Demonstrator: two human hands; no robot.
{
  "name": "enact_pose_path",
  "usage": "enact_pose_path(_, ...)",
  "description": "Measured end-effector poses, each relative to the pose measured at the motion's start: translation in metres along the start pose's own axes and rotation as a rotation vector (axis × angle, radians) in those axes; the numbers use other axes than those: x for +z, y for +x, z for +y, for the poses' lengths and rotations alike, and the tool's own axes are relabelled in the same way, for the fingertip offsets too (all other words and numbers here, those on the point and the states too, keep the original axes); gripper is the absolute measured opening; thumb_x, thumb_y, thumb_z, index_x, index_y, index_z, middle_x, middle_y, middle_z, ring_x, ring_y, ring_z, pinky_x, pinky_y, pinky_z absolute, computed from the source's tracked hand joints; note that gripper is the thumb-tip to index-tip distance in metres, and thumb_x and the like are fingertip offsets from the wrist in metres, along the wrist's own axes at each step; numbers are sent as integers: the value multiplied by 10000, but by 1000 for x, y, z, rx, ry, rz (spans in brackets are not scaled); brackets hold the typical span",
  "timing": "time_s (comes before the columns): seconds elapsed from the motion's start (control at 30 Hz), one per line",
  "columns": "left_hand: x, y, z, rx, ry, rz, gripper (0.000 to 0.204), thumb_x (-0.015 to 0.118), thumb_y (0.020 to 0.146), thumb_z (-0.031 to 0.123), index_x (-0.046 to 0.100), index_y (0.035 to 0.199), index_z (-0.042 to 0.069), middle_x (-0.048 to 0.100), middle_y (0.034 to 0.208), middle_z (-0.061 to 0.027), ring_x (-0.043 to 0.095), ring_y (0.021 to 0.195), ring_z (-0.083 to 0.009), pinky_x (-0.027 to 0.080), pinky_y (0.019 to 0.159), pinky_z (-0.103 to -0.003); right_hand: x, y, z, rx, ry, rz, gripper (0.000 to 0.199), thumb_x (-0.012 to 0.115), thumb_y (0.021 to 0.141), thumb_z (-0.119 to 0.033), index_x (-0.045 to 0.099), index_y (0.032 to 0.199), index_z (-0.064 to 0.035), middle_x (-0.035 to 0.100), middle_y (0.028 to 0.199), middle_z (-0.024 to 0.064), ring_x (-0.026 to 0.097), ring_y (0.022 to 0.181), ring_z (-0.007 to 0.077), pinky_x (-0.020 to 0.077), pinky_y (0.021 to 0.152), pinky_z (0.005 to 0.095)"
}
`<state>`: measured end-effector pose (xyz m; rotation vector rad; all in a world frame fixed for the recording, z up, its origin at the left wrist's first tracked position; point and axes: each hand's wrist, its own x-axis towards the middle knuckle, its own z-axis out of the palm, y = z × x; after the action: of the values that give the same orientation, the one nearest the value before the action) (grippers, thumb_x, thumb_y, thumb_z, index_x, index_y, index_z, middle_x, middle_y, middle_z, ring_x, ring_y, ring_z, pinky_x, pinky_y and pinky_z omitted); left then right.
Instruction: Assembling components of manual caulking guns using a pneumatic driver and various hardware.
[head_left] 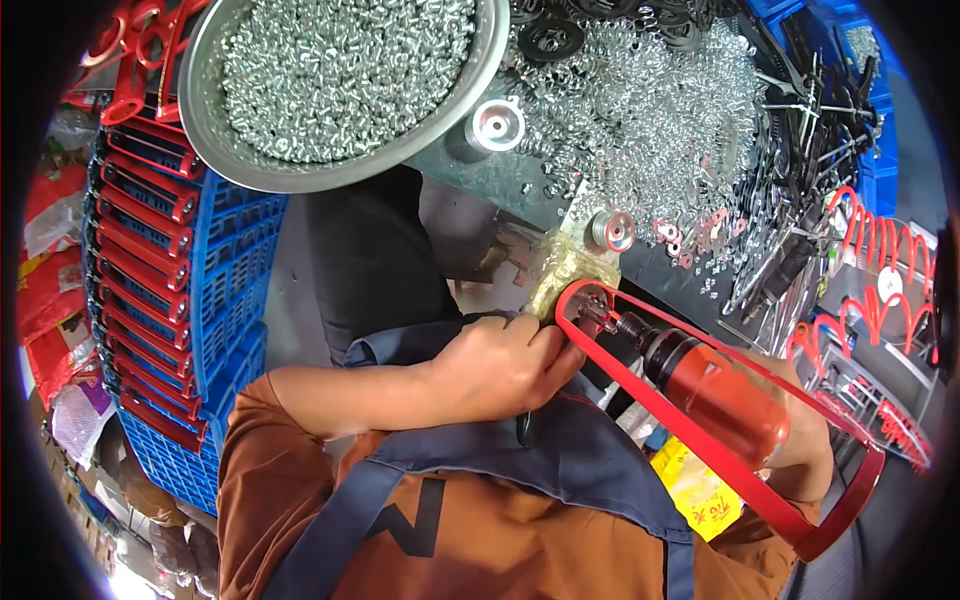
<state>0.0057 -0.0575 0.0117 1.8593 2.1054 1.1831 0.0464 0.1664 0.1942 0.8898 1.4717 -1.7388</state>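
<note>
A long red metal frame (655, 410) with a rounded end lies slantwise in front of my body. My left hand (505, 365) is closed at that rounded end, its fingers pressed against it. Inside the frame's outline is a red and black cylindrical power driver (725, 395). Its tip points at small metal parts (597, 312) within the rounded end. My right hand (803, 435) wraps the driver's rear, partly hidden by the driver and the frame. The rounded end rests by a block wrapped in yellowish tape (570, 268), beside a round metal fitting (613, 232).
A large metal bowl (200, 130) of small metal parts stands at the far left of the bench. Loose metal pieces (650, 100) heap to its right, with black rods and pins (800, 110) beyond. Red frames (150, 290) stack on blue crates (235, 260) at left; red coiled hose (880, 240) hangs right.
</note>
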Motion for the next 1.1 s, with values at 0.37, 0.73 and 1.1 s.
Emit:
enact_pose_path(0.37, -1, 4, 0, 7, 38, -32, 251, 604, 733, 182, 658, 968, 113, 432, 640, -10, 470, 571, -131, 340, 393, -240, 1, -10, -10, -313, -985, -80, 445, 734, 738, -216, 572, 1082, 15, 596, 1008, 160, 622, 849, 267, 510, 677, 351)
enact_pose_path(0.73, -4, 8, 7, -74, -38, -60, 145, 611, 701, 144, 626, 833, 85, 456, 634, -12, 511, 562, -137, 386, 379, -263, 3, -4, -29, -279, -1135, -194, 478, 744, 675, -250, 584, 1048, 1, 565, 1004, 185, 561, 879, 321, 468, 752, 387)
enact_pose_path(1.1, -15, 7, 5, 90, -42, -66, 369, 604, 662, 98, 630, 1021, 18, 468, 688, -15, 502, 565, -151, 413, 429, -275, 11, -15, 4, -437, -695, 49, 486, 770, 675, -181, 581, 1086, -4, 619, 1027, 162, 613, 891, 314, 512, 706, 359)
